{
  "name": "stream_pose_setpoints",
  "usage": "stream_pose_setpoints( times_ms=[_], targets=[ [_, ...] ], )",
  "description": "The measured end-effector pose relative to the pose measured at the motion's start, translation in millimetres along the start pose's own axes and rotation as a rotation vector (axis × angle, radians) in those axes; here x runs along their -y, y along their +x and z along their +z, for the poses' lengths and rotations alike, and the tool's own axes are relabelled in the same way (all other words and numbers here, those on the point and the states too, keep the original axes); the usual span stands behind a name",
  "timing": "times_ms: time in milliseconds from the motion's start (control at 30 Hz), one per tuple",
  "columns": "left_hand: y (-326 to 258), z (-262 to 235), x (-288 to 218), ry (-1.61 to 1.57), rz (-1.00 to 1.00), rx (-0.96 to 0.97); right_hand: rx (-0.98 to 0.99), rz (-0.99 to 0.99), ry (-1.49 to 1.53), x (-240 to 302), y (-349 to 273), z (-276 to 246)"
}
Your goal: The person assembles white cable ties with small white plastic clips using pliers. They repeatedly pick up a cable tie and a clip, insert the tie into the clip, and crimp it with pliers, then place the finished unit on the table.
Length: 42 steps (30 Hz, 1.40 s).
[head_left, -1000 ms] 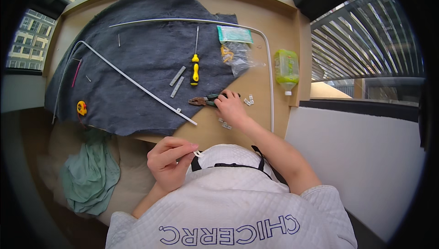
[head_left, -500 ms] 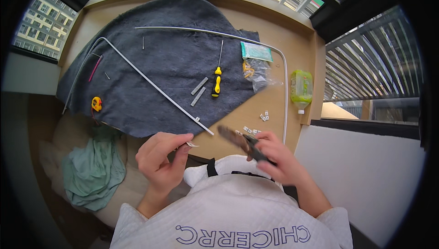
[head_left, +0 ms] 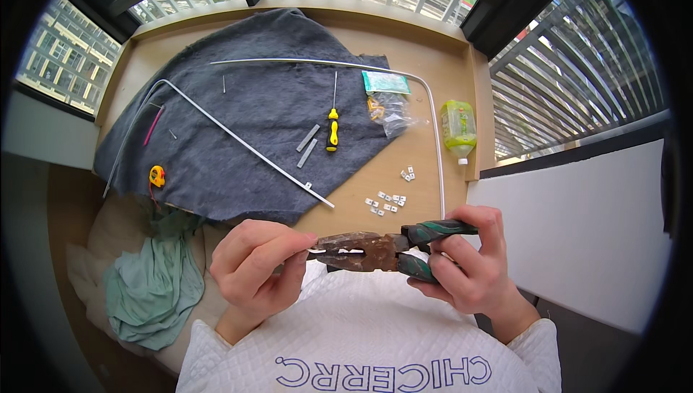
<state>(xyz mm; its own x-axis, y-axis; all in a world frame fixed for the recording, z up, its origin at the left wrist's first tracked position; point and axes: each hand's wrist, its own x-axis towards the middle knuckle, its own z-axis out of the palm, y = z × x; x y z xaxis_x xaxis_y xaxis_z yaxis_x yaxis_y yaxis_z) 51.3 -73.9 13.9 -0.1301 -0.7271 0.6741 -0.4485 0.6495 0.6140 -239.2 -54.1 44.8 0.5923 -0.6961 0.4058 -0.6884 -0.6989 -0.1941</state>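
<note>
My right hand [head_left: 476,270] is wrapped round the dark green and black handles of a pair of rusty combination pliers [head_left: 379,251]. Their jaws point left and stand slightly apart at the fingertips of my left hand [head_left: 256,267]. That hand is closed in a pinch on a small thin whitish piece, mostly hidden now by fingers and jaws. Beyond the pliers lie several small white clips [head_left: 386,202] on the wooden surface. A bent white rod [head_left: 245,144] rests on the dark grey cloth [head_left: 216,111], with one clip [head_left: 308,186] near its closer end.
A second bent rod [head_left: 435,126] curves along the right. On the cloth are a yellow-black screwdriver [head_left: 332,133], two flat grey strips [head_left: 307,153], a yellow tape measure [head_left: 157,176] and a pink hex key [head_left: 152,126]. A bottle [head_left: 459,129] of yellow-green liquid stands beside plastic packets [head_left: 386,83].
My right hand has brought the pliers level and leftward, so that their jaws meet my left fingertips. My left hand keeps its pinch. The view has shifted slightly.
</note>
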Motion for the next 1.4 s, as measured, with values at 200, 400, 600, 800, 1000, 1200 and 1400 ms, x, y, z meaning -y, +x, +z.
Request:
stream_pose_setpoints(
  times_ms=[200,400,600,800,1000,1200,1400],
  targets=[
    [-6.9,-3.9,-12.8,0.053,-0.006,-0.015,-0.005,-0.079,-0.01,5.8,-3.1,-5.5],
    [-11.5,-3.4,-20.9,0.07,-0.034,-0.003,-0.033,-0.097,-0.011,4.9,-7.1,-6.0],
    [-10.2,-1.7,-26.6,0.074,-0.024,0.022,-0.018,-0.113,-0.039,1.3,-12.4,-10.2],
    [-5.2,-0.8,-22.9,0.03,0.032,0.05,-0.026,-0.077,-0.067,1.4,-20.8,-9.8],
    [-1.9,-2.7,-24.4,0.006,0.039,0.087,-0.023,-0.069,0.012,-1.8,-21.0,-11.0],
    [-0.2,-1.6,-25.7,0.007,0.031,0.106,-0.034,-0.077,0.004,-5.1,-22.6,-10.7],
    [1.5,0.5,-26.1,0.041,0.013,0.093,-0.049,-0.097,-0.037,-4.8,-22.3,-9.4]
  ],
)
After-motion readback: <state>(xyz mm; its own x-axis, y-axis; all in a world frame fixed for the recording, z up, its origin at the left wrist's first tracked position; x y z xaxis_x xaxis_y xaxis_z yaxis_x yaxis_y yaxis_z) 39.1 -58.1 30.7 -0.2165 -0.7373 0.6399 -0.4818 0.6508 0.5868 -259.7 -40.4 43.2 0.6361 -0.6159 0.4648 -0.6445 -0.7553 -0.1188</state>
